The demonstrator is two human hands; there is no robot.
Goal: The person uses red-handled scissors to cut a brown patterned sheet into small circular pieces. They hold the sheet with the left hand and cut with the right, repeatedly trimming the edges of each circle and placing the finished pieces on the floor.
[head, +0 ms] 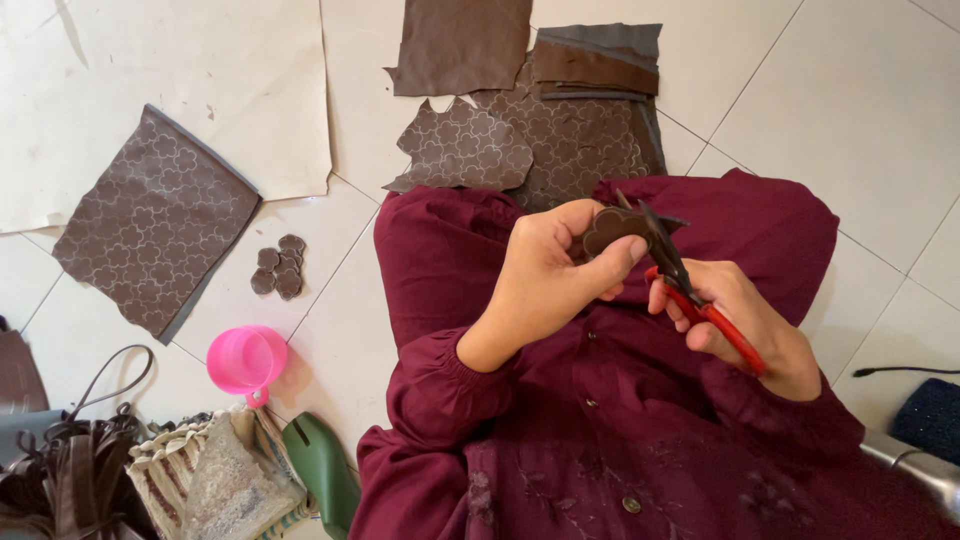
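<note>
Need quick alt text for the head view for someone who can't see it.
The left hand holds a small brown leather piece while the right hand cuts it with red-handled scissors. Patterned brown sheets and a pink cup lie on the tile floor.

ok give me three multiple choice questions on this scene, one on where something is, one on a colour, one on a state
1. Where does the pink cup stand?
A. on the floor tiles, below the small stack of cut brown pieces
B. on the person's lap
C. on the folded pile at the top

2. What colour are the handles of the scissors?
A. blue
B. red
C. black

3. What is the left hand doing?
A. resting flat on the floor
B. holding the cup
C. pinching a small brown flower-shaped piece at the scissor blades

Answers: 1 A, the cup sits on white tile just under the stack. 2 B, red handles show in the right hand. 3 C, thumb and fingers grip the piece against the blades.
</note>
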